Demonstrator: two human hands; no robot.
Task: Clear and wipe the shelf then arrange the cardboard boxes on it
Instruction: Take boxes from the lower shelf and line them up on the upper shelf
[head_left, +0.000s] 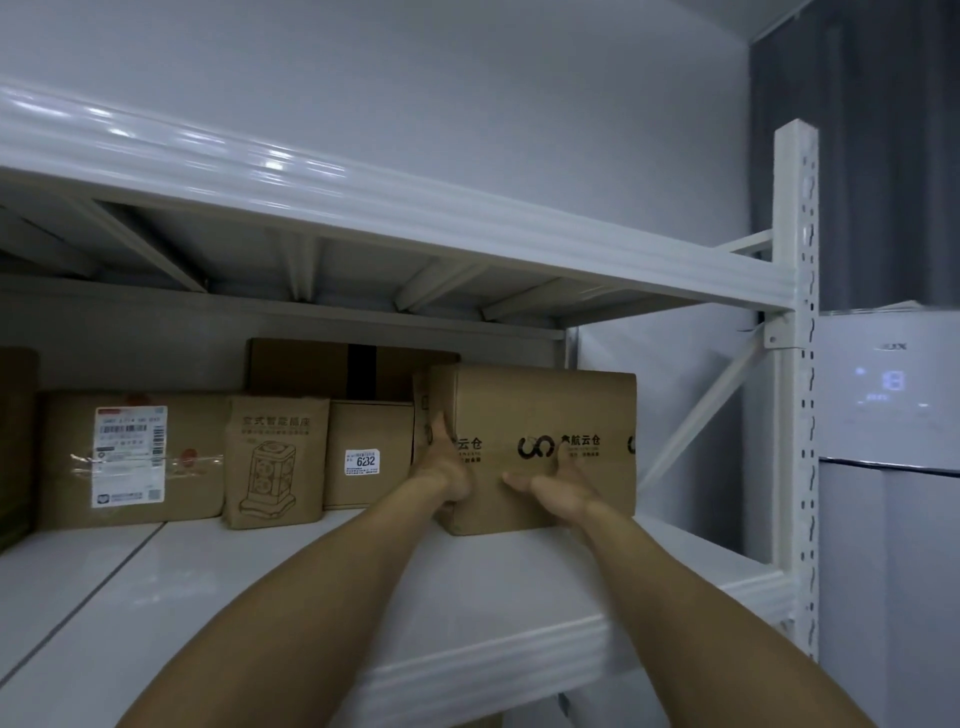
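Left hand grips the brown printed cardboard box, right hand presses flat; an uneven shove could knock the small labelled carton.

six cardboard boxes stand on the shelf, counting one partly cut off at far left. two carry white labels. two hands show: left hand, right hand.
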